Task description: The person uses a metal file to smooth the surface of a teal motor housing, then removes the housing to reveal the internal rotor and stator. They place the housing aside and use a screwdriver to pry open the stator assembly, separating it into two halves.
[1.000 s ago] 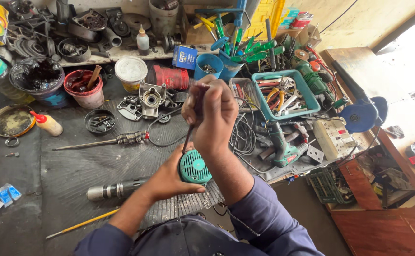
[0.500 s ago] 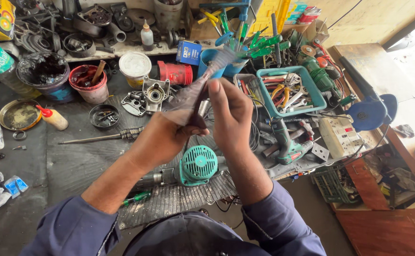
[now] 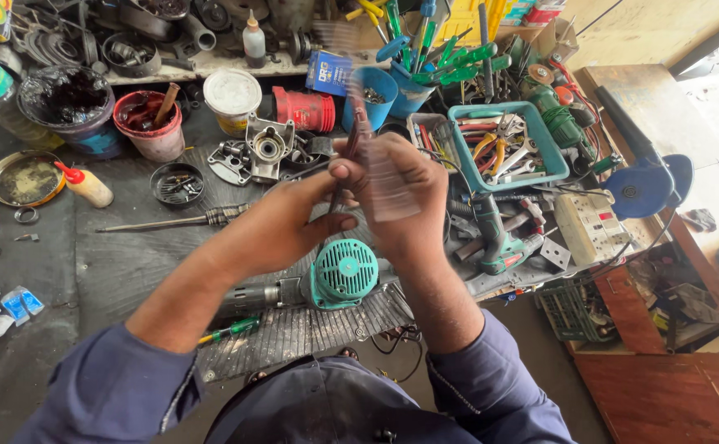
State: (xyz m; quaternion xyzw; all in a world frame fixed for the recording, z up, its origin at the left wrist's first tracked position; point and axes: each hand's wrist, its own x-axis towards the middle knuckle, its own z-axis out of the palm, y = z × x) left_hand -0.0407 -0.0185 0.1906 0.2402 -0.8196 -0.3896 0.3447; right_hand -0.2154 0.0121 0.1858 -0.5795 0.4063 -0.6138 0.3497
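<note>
Both my hands are raised over the workbench, together on a thin screwdriver with a dark shaft and a clear handle, blurred by motion. My left hand pinches the shaft between thumb and fingers. My right hand is closed around the handle part. Just below them a power tool with a round green vented cap and a grey metal body lies on a ribbed black mat, touched by neither hand.
A teal tray of pliers, a green drill and a white power strip crowd the right. Tubs, a metal gear housing, a yellow squeeze bottle and a long steel bit lie left. A green-handled screwdriver rests on the mat.
My left hand left the green tool and rose to join the right hand on the screwdriver. The screwdriver's tip lifted off the tool, which now lies free on the mat.
</note>
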